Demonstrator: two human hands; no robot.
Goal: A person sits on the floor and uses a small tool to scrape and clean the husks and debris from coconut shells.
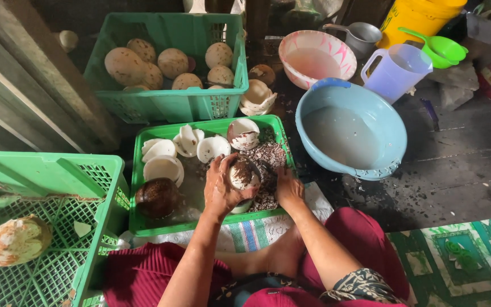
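My left hand grips a piece of coconut, white with brown skin, over a shallow green tray. Against the piece's right side, my right hand is closed on a small tool that I cannot make out. The tray holds several white coconut pieces, a brown half shell and a heap of brown peelings.
A green crate of whole peeled coconuts stands behind. Another green crate at left holds one coconut. A blue basin of cloudy water, a pink bowl, a clear jug and a yellow bucket sit at right.
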